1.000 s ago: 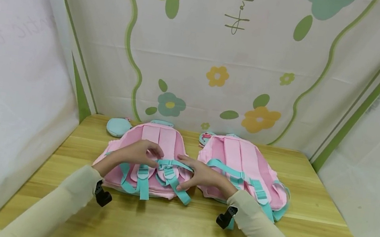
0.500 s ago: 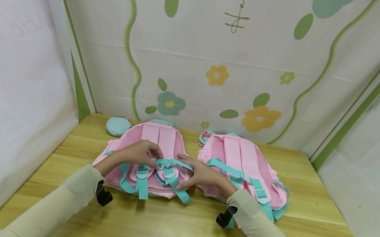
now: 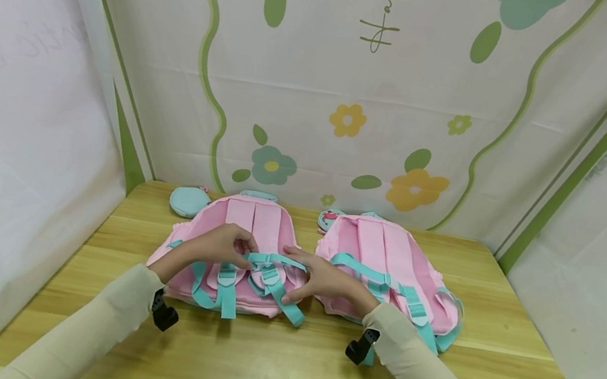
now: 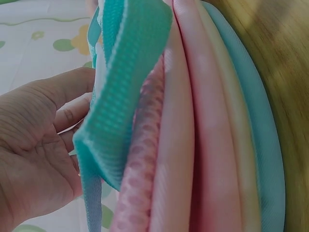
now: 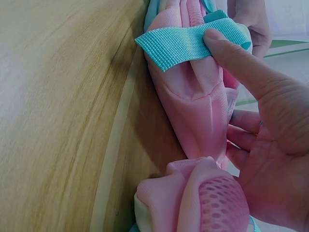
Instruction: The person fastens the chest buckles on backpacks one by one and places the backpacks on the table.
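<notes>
Two pink backpacks lie with their padded straps up in the head view: the left backpack (image 3: 242, 210) and the right backpack (image 3: 401, 242). Over the left one, my left hand (image 3: 222, 244) pinches the end of a turquoise webbing strap (image 3: 284, 260) running across it. In the left wrist view, webbing hides those fingertips. My right hand (image 3: 323, 276) is spread at the strap's other end, index finger above it. In the right wrist view its thumb (image 5: 224, 46) presses on a turquoise strap tail (image 5: 181, 43), with the other fingers loose along the bag's side.
A round light-blue pouch (image 3: 189, 202) lies behind the left backpack. A smaller round pouch (image 3: 329, 220) with a red figure sits behind the right one. Beneath is a wooden table (image 3: 266, 372), with a flower-print cloth (image 3: 320, 69) behind it and cloth walls at both sides.
My left hand and its end of the turquoise strap have shifted very slightly left. The right hand and both backpacks stay nearly still.
</notes>
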Tool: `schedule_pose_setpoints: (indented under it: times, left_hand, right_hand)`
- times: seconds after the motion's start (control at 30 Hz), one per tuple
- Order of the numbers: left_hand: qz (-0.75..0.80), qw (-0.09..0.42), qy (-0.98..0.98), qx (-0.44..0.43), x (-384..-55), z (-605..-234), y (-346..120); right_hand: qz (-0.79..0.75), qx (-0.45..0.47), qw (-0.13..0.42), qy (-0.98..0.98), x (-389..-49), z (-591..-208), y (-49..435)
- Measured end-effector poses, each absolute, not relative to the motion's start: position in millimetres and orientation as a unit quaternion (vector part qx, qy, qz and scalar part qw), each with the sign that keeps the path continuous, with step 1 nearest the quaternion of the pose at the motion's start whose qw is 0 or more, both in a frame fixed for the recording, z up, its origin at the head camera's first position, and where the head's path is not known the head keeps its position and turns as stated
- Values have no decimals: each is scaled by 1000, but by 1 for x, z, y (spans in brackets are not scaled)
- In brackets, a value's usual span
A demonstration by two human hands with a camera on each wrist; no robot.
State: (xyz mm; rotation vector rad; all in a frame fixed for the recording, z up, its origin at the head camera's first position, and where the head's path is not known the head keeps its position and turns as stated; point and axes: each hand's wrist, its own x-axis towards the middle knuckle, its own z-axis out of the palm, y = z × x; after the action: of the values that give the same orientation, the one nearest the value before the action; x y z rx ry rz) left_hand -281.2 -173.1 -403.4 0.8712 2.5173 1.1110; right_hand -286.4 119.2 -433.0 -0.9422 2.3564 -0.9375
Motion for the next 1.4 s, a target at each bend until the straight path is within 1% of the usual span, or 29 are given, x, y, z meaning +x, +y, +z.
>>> schedule_pose_setpoints:
  times: [0.23,1.4]
  left_hand:
    - [389,114,864,299,-281,-402,-174]
    - [407,102,858,296,-279,-408,-183]
  right_hand:
    - [-342,-338,220,849,-286,-433,119]
    - [-348,-345,218,844,-286,-433,118]
